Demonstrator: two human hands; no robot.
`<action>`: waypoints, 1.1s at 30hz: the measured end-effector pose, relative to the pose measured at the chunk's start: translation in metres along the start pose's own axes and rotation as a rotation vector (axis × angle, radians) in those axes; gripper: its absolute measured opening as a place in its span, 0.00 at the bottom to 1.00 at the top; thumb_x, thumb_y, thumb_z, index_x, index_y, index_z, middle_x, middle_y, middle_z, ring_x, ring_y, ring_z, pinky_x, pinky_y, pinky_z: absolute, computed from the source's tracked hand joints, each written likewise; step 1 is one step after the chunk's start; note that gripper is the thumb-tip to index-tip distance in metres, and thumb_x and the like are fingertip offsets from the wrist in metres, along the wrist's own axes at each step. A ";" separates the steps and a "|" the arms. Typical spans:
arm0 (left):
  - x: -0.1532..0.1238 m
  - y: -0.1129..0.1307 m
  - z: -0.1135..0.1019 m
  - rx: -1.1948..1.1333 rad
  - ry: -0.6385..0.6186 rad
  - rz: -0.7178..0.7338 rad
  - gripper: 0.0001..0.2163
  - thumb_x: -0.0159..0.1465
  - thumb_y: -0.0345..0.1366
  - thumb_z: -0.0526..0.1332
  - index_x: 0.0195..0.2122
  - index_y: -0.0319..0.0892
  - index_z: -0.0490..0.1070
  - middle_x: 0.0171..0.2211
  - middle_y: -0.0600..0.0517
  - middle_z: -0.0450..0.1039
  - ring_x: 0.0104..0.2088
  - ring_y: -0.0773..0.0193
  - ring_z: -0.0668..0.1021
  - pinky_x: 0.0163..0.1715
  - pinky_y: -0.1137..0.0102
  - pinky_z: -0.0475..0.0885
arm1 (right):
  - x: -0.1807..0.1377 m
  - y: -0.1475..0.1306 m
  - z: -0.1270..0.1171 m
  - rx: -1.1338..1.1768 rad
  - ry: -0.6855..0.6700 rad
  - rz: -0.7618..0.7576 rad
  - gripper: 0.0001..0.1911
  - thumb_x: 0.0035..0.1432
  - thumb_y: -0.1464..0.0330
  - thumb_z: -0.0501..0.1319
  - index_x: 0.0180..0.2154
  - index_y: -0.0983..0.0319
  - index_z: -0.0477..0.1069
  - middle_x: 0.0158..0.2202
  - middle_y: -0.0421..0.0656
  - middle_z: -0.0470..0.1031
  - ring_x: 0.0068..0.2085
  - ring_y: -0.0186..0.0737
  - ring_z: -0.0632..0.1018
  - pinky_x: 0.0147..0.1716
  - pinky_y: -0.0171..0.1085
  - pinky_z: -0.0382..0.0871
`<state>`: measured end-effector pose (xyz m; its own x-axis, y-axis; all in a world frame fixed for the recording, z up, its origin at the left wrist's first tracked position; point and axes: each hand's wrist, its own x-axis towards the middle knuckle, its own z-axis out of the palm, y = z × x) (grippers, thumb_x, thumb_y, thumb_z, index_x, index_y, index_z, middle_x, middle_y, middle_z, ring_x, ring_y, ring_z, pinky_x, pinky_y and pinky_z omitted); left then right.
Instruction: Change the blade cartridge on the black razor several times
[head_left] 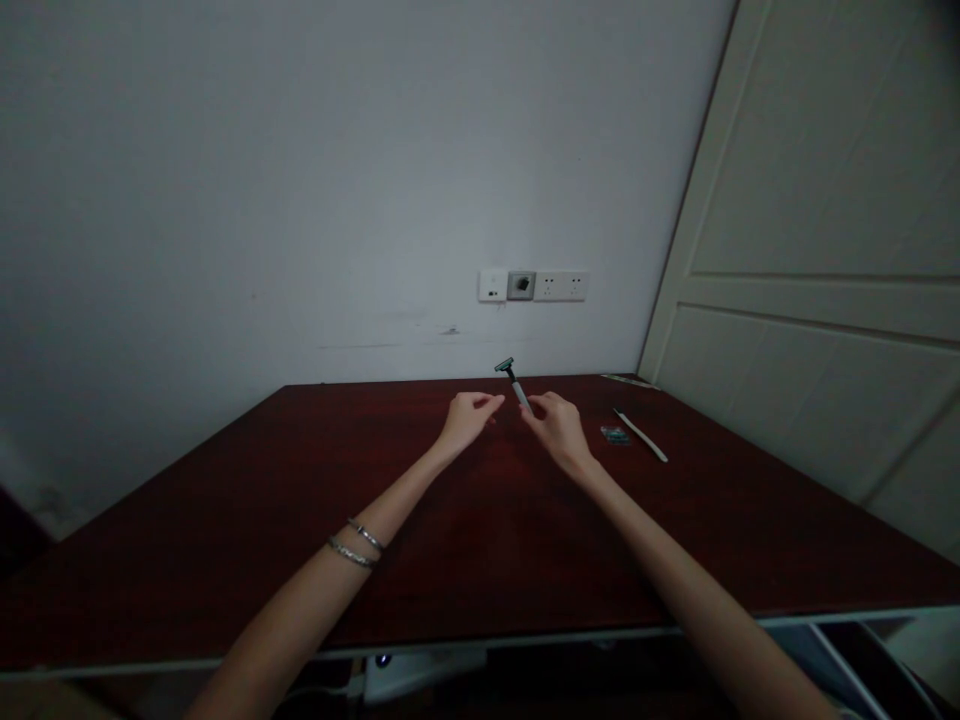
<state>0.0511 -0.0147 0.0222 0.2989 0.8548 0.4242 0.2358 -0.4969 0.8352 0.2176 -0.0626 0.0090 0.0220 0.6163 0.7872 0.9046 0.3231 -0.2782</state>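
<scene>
A razor (pixel 519 393) with a pale grey handle and a dark green head is raised above the table, its head tilted up and to the left. My right hand (pixel 555 422) grips the lower end of the handle between thumb and fingers. Just left of the razor, apart from it, my left hand (pixel 471 418) has its thumb and fingers pinched together. Whether anything small sits in that pinch cannot be made out. Right of my right hand lies a small clear pack (pixel 616 436) with greenish pieces in it.
Beside the pack, a slim whitish stick-like tool (pixel 642 438) lies slantwise on the dark red table (pixel 247 520). A flat pale strip (pixel 631 381) rests at the back right edge. Behind stand a wall with sockets (pixel 550 286) and, at right, a panelled door (pixel 817 220).
</scene>
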 end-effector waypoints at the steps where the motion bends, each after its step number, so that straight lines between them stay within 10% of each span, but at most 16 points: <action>1: -0.001 0.005 0.002 0.023 0.008 0.011 0.18 0.56 0.47 0.58 0.31 0.34 0.75 0.25 0.47 0.75 0.21 0.67 0.74 0.22 0.74 0.66 | 0.000 -0.009 -0.001 0.005 -0.003 -0.023 0.12 0.57 0.66 0.55 0.33 0.64 0.75 0.29 0.45 0.73 0.28 0.36 0.72 0.30 0.32 0.62; 12: 0.000 0.023 -0.004 0.284 0.183 0.067 0.17 0.56 0.44 0.57 0.24 0.34 0.76 0.20 0.50 0.73 0.24 0.66 0.73 0.24 0.75 0.60 | 0.000 -0.048 0.003 -0.084 -0.081 -0.110 0.11 0.59 0.67 0.53 0.37 0.64 0.72 0.32 0.46 0.72 0.33 0.38 0.72 0.32 0.33 0.63; 19: 0.010 0.007 -0.025 0.349 0.031 -0.121 0.17 0.58 0.43 0.55 0.21 0.36 0.72 0.16 0.53 0.68 0.16 0.70 0.70 0.18 0.76 0.61 | -0.005 -0.050 -0.015 -0.030 -0.098 -0.161 0.18 0.62 0.62 0.48 0.41 0.64 0.72 0.34 0.47 0.72 0.35 0.38 0.74 0.34 0.34 0.65; 33: 0.011 -0.068 -0.036 0.935 -0.289 -0.290 0.11 0.54 0.38 0.59 0.32 0.36 0.75 0.36 0.40 0.76 0.37 0.56 0.78 0.32 0.74 0.70 | 0.002 0.057 -0.049 -0.157 -0.214 0.037 0.22 0.61 0.60 0.47 0.27 0.64 0.73 0.29 0.47 0.73 0.29 0.39 0.73 0.32 0.34 0.60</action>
<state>0.0051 0.0337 -0.0178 0.2982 0.9534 0.0453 0.9251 -0.3004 0.2321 0.2902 -0.0785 0.0215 -0.0190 0.7690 0.6390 0.9601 0.1924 -0.2029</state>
